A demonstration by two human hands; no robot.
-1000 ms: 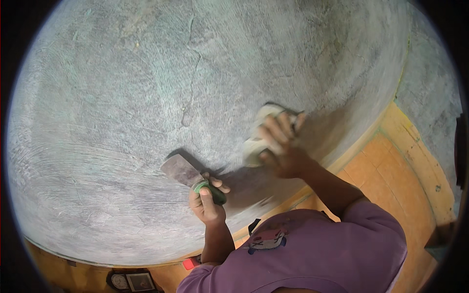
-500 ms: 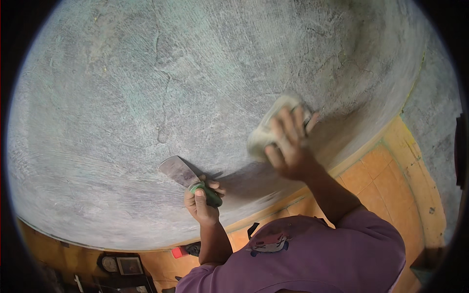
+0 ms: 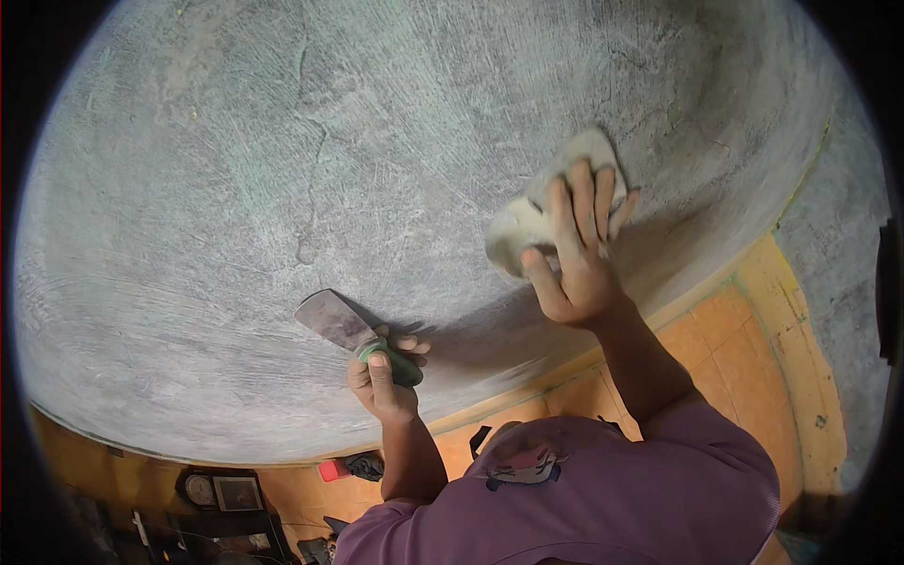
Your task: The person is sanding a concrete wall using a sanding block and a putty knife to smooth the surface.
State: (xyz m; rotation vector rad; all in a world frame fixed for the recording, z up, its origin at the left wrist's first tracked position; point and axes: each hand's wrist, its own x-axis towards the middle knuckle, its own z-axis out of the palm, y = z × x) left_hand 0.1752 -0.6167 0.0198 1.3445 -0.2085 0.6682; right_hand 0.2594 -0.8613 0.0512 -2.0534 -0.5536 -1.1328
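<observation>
My left hand (image 3: 384, 388) is closed around the green handle of a putty knife (image 3: 334, 318), whose broad metal blade points up and left, close to the wall. Whether the blade touches the wall I cannot tell. Farther right and higher, my right hand (image 3: 586, 278) presses a pale, curved, sheet-like pad (image 3: 516, 226) flat to the wall, thumb on its lower part and fingers spread over its upper part. The wall (image 3: 414, 169) is rough grey plaster with greenish patches, scratch marks and a thin crack between the hands.
Orange floor tiles (image 3: 730, 330) and a yellowish border strip (image 3: 810, 377) run along the wall's foot. A red object (image 3: 332, 470) lies beside a dark bundle (image 3: 365, 465) on the floor. At lower left stand a round clock (image 3: 199, 490) and a framed picture (image 3: 237, 494).
My right hand and the pad have moved up and slightly right along the wall. My left hand with the putty knife has shifted slightly left and up.
</observation>
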